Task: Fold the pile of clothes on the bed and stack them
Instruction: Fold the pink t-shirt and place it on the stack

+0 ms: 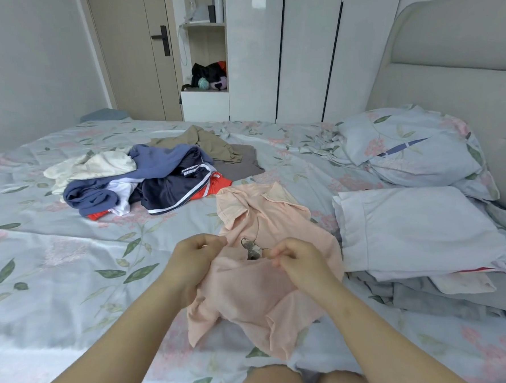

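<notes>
A pale pink shirt (265,220) with a collar and a small dark print lies spread on the bed in front of me. My left hand (195,254) pinches its fabric at the left edge. My right hand (297,258) pinches the cloth near the print, and the lower part of the shirt bunches beneath both hands. Further back on the bed (57,262) lies an unfolded pile of clothes (144,177): blue, navy with white stripes, white, cream, red, khaki and grey pieces. To my right is a stack of folded clothes (420,240), with a white garment on top.
Two floral pillows (412,146) lie against the padded headboard (460,60) at the right. White wardrobes, an open shelf holding small items and a door stand beyond the bed's far side. My knees (302,380) show at the bottom edge.
</notes>
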